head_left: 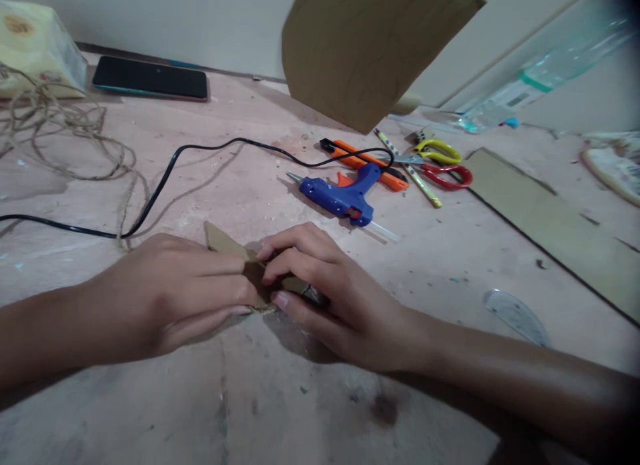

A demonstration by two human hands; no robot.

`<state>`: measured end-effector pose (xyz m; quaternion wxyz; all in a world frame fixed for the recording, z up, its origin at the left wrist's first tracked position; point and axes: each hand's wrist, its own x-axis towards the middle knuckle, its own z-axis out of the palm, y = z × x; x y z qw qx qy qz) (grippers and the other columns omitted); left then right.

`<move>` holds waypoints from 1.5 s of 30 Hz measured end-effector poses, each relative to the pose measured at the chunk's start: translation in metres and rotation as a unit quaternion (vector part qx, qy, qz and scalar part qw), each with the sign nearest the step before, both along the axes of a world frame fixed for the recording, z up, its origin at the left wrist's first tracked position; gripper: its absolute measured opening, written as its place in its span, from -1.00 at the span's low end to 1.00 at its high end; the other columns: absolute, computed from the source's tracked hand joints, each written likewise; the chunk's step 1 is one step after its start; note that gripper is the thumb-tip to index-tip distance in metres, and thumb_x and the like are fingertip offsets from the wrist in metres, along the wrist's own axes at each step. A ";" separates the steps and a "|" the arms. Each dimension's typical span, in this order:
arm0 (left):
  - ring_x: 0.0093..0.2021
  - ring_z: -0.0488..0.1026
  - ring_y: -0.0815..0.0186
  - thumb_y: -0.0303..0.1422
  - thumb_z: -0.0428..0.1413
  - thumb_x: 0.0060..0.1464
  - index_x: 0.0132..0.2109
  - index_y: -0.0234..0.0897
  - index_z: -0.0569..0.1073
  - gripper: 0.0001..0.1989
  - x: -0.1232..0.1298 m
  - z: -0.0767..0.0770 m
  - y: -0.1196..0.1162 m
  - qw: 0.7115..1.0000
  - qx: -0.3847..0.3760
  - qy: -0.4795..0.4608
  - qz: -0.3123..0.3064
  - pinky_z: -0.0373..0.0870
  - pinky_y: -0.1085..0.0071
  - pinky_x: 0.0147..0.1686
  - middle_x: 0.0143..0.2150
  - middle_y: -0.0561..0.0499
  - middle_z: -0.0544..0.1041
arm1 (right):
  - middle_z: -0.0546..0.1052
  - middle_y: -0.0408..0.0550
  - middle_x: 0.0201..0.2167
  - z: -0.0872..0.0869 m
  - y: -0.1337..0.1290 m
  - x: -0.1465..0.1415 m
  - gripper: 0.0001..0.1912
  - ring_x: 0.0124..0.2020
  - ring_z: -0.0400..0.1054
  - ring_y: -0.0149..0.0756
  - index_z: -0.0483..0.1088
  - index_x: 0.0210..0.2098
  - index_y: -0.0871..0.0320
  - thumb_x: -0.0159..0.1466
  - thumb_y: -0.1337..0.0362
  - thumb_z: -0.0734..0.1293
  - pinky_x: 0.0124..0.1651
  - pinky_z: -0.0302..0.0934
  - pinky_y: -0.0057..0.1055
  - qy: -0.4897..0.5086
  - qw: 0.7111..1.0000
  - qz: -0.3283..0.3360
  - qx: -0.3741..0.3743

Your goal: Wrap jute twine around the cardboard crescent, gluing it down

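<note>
Both hands meet over a small folded piece of cardboard low on the worktop. My left hand grips its left side, fingers pressed together along it. From the right, my right hand pinches the other side with curled fingers and thumb, which cover much of the piece. A pointed flap sticks up behind the left fingers. Just beyond the hands lies a blue glue gun, its nozzle turned left and a clear glue stick at its back end.
Behind the glue gun are an orange cutter, a patterned pencil and scissors. Cardboard pieces, a protractor, a bottle, a phone, twine and a black cord surround the hands.
</note>
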<state>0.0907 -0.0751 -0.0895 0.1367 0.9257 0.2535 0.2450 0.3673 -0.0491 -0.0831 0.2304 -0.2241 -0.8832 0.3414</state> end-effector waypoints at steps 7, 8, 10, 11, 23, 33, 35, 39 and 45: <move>-0.23 0.57 0.31 -0.37 -0.04 0.61 -0.05 -0.14 0.53 -0.74 -0.001 -0.003 -0.003 0.999 -0.036 -0.013 0.021 0.34 0.34 -0.36 -0.08 0.01 0.62 | 0.58 0.13 0.15 0.000 -0.001 0.001 -0.91 0.17 0.48 -0.08 0.46 0.01 0.11 0.53 0.34 0.36 0.25 0.40 -0.04 -0.011 1.000 0.006 0.016; -0.20 0.58 0.31 -0.38 -0.02 0.60 -0.06 -0.14 0.52 -0.76 -0.001 -0.005 -0.004 0.999 -0.039 -0.017 0.022 0.34 0.33 -0.34 -0.07 0.01 0.61 | 0.58 0.13 0.15 -0.001 -0.001 0.001 -0.92 0.17 0.48 -0.08 0.46 0.02 0.11 0.54 0.33 0.36 0.25 0.40 -0.04 -0.011 1.000 0.007 0.017; -0.20 0.58 0.31 -0.40 0.02 0.58 -0.07 -0.14 0.51 -0.79 -0.002 -0.006 -0.005 0.999 -0.043 -0.016 0.020 0.34 0.34 -0.34 -0.06 0.02 0.61 | 0.58 0.12 0.16 -0.001 0.000 0.001 -0.92 0.17 0.48 -0.07 0.45 0.03 0.09 0.55 0.30 0.37 0.25 0.40 -0.03 -0.012 1.000 0.008 0.019; -0.19 0.58 0.31 -0.41 0.03 0.57 -0.07 -0.14 0.51 -0.81 -0.002 -0.006 -0.005 0.999 -0.046 -0.014 0.020 0.34 0.34 -0.33 -0.06 0.02 0.62 | 0.58 0.12 0.16 -0.001 0.000 0.001 -0.92 0.17 0.48 -0.07 0.45 0.03 0.09 0.55 0.29 0.37 0.25 0.40 -0.03 -0.012 1.000 0.008 0.023; -0.30 0.54 0.37 -0.38 0.00 0.62 -0.03 -0.16 0.51 -0.80 0.001 0.001 -0.002 0.998 -0.056 -0.017 -0.009 0.29 0.36 -0.35 -0.21 0.12 0.62 | 0.59 0.13 0.15 -0.006 -0.001 0.000 -0.88 0.16 0.49 -0.06 0.43 0.02 0.10 0.50 0.35 0.37 0.20 0.41 -0.03 -0.013 0.997 0.005 0.075; -0.35 0.47 0.37 -0.38 0.03 0.60 -0.03 -0.14 0.51 -0.82 -0.001 -0.003 -0.001 0.997 -0.073 -0.029 0.009 0.26 0.34 -0.37 -0.23 0.12 0.61 | 0.63 0.12 0.10 0.003 0.000 0.004 -0.88 0.13 0.52 -0.11 0.47 0.00 0.11 0.57 0.35 0.28 0.25 0.46 -0.04 0.012 0.999 0.010 0.038; -0.36 0.46 0.37 -0.37 0.03 0.60 -0.05 -0.14 0.51 -0.81 -0.001 -0.003 -0.001 0.997 -0.076 -0.030 0.010 0.26 0.34 -0.38 -0.23 0.11 0.61 | 0.65 0.08 0.04 0.003 -0.001 0.004 -0.89 0.09 0.54 -0.13 0.49 -0.03 0.11 0.51 0.39 0.33 0.23 0.47 -0.07 0.032 0.998 0.005 0.047; -0.39 0.44 0.36 -0.37 0.03 0.60 -0.09 -0.14 0.48 -0.80 0.000 -0.002 -0.001 0.997 -0.074 -0.023 0.012 0.26 0.33 -0.40 -0.27 0.11 0.59 | 0.70 0.03 -0.02 -0.001 -0.006 0.004 -0.85 0.06 0.58 -0.14 0.54 -0.01 0.12 0.44 0.40 0.39 0.20 0.50 -0.10 0.032 0.994 0.013 0.105; -0.40 0.44 0.36 -0.38 0.02 0.59 -0.08 -0.13 0.47 -0.81 0.001 -0.003 -0.002 0.997 -0.072 -0.025 0.017 0.24 0.32 -0.39 -0.26 0.12 0.60 | 0.75 0.00 -0.01 -0.006 -0.010 0.007 -0.77 0.05 0.61 -0.13 0.58 0.01 0.13 0.42 0.45 0.37 0.10 0.52 -0.11 0.006 0.982 0.007 0.190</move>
